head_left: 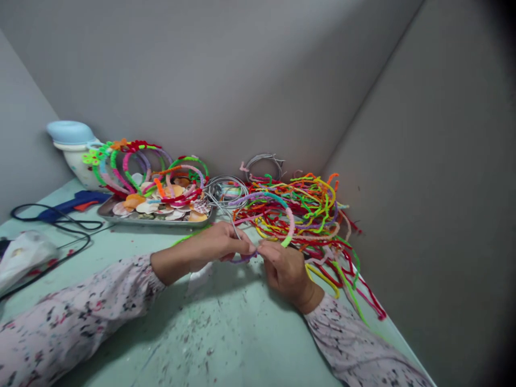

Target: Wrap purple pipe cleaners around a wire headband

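A wire hoop (291,217) stands up from between my hands, wound with purple, teal, pink and light green pipe cleaner; bare wire shows on its left side. My left hand (215,246) is closed, with thumb and fingers pinching the lower part of the hoop. Right beside it, my right hand (287,271) is also closed, its fingertips meeting the left ones at a purple pipe cleaner (243,260). The exact grip between the fingertips is partly hidden.
Behind to the right lies a heap of coloured pipe cleaners (306,209), with coiled wire (264,158) at the wall. A metal tray (161,223) carries shells and finished hoops. On the left are a blue glue gun (68,207), its black cord, a light-blue-topped container (74,145) and a plastic bag (28,257).
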`<state>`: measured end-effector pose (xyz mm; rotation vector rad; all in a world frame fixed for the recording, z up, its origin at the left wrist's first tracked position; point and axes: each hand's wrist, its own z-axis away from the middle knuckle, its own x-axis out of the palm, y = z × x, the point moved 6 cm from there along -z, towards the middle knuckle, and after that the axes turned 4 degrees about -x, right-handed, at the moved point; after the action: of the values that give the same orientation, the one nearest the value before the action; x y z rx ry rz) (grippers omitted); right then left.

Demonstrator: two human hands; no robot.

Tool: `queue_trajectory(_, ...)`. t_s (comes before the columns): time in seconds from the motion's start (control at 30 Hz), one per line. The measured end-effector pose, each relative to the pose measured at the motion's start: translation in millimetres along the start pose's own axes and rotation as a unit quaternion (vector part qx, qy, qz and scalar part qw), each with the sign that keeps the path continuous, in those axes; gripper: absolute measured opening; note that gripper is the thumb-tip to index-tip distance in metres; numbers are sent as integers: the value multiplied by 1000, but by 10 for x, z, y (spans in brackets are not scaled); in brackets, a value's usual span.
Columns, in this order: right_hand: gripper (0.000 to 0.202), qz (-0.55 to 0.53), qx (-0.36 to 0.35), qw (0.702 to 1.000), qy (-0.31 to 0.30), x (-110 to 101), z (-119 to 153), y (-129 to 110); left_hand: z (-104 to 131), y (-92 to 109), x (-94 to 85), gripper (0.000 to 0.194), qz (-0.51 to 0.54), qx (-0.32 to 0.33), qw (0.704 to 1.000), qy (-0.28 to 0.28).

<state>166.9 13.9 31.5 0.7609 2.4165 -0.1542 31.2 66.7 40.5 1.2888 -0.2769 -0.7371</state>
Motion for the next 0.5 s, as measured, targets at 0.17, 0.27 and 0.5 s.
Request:
queue_trajectory(0.17, 32, 15, -8, 1000, -2, 5, 25, 14, 13, 25, 1, 22, -31, 7, 999, 14)
queue_trajectory(0.27, 30, 21, -21, 1000, -5, 7, 27, 4, 2, 2, -16, 20, -34, 9, 999, 23)
queue_trajectory(0.5, 31, 33, -37, 999, -7, 6, 20, -13, 0, -7, 6, 18, -4, -3, 1000, 8)
